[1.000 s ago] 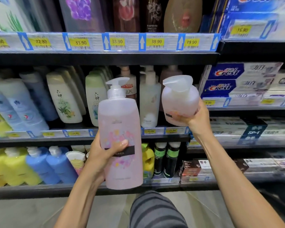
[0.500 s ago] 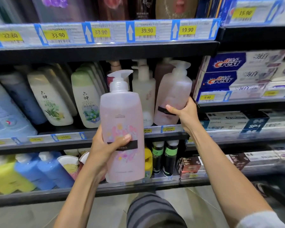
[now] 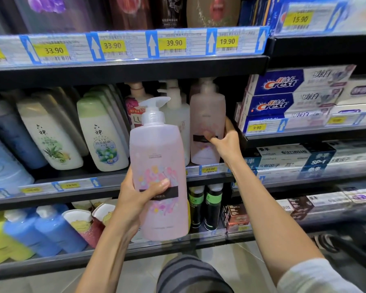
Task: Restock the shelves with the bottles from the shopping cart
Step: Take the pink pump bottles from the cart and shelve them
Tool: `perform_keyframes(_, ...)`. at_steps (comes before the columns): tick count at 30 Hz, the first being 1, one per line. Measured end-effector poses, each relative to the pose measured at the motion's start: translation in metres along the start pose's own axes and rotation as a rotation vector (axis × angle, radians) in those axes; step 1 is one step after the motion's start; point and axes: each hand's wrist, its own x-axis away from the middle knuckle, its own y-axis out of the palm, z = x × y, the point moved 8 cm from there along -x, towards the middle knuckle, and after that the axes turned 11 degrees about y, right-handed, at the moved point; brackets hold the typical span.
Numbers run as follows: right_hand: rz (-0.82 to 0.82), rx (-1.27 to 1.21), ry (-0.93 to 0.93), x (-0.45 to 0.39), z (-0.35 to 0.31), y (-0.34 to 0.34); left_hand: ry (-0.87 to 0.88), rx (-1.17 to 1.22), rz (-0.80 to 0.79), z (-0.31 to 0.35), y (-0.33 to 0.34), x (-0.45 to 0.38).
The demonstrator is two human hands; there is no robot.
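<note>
**Two pink pump bottles at the middle shelf**

Here the left hand [image 3: 135, 199] grips a large pink pump bottle [image 3: 159, 176] around its lower half, thumb curled across the black label band, holding it upright in front of the shelving at about the centre of the view. Its white pump head points toward 2 o'clock.

At 1 o'clock from it, the right hand [image 3: 226, 142] holds a second pink bottle [image 3: 207, 127], thumb pressed on the front by the dark label and fingers wrapped behind its right side. This bottle stands upright on the middle shelf [image 3: 114, 182], at the right end of the row, just beside a pale pump bottle [image 3: 178, 115] on its left; whether its base fully rests on the shelf is hard to tell.

Toward 9 o'clock stand white bottles with green caps [image 3: 101, 136]. Toward 2 o'clock, Crest toothpaste boxes [image 3: 283, 96] are stacked. At 12 o'clock runs a strip of yellow price tags [image 3: 173, 43]. Blue bottles [image 3: 51, 231] sit at 8 o'clock on the lower shelf.
</note>
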Motion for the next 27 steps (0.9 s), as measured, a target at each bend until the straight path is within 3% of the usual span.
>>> perform_keyframes(10,-0.011,-0.062,0.021,-0.013,0.008,0.007,-0.051,-0.006,0.006,-0.013,-0.007,0.002)
perform_keyframes(14,-0.032,0.025,0.028,-0.011,0.009,0.009,-0.049,0.029,0.007,-0.012,-0.003,-0.002)
perform_keyframes(19,0.103,0.144,0.035,-0.005,0.006,0.006,-0.027,0.047,-0.02,-0.008,0.0,-0.006)
perform_keyframes(23,0.083,0.098,0.102,-0.013,0.005,0.011,-0.011,0.048,-0.031,-0.007,-0.003,-0.006)
perform_keyframes(27,0.063,0.203,0.112,-0.02,0.011,0.012,-0.019,0.025,-0.021,-0.006,-0.004,-0.006)
